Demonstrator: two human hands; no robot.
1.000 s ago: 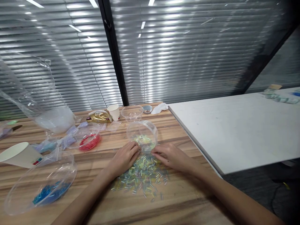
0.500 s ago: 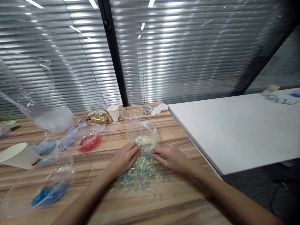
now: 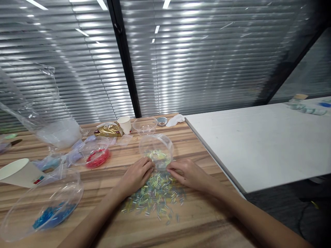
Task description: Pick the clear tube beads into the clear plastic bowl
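A clear plastic bowl point(image 3: 157, 140) lies tipped toward me, with pale yellow-green tube beads point(image 3: 155, 154) inside it. My left hand point(image 3: 138, 174) is closed at the left of its near rim, fingers curled. On the other side of that rim, my right hand point(image 3: 187, 174) pinches with thumb and fingertips. Spilling out below the rim, between and in front of both hands, a loose heap of translucent tube beads point(image 3: 156, 196) in yellow, green and blue covers the wood-grain table point(image 3: 144, 232). The fingertips on the bowl are partly hidden.
To the left are a tilted clear bowl point(image 3: 15, 217) of blue beads, a paper cup point(image 3: 19, 174) and a clear bowl of red beads point(image 3: 97, 158). Behind stand another cup point(image 3: 124, 124), a gold packet point(image 3: 108, 130) and a clear bowl point(image 3: 144, 120). A white tabletop point(image 3: 258, 144) adjoins at right.
The view has shifted very slightly. Both hands and the tipped bowl stay in nearly the same place.
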